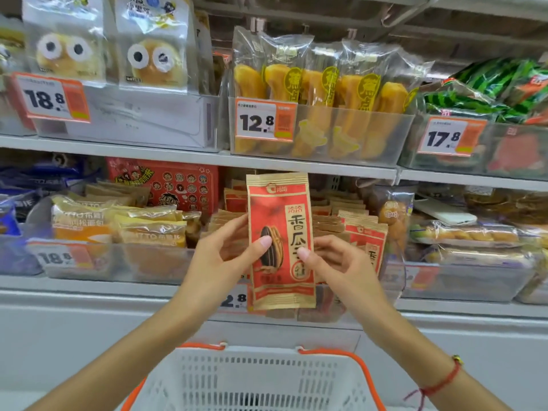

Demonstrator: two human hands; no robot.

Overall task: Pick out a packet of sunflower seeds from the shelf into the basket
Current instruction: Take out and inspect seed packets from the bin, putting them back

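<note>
Fingers: both thumbs press the front of the sunflower seed packet [280, 241], with the other fingers curled behind it, so the left hand [225, 256] and the right hand [335, 265] pinch it between them.
Packet: red and tan, held upright, clear of its shelf bin and in front of it.
Shelf stock: more seed packets [366, 241] stand in the bin just behind and to the right.
Neighbours: bagged bread [148, 229] to the left, banana-shaped cakes [320, 84] on the shelf above.
Basket: white mesh basket [261, 378] with orange handles sits below the hands, well apart from the packet.
Progress: picking looks done; lowering the packet into the basket and letting go remains.
</note>
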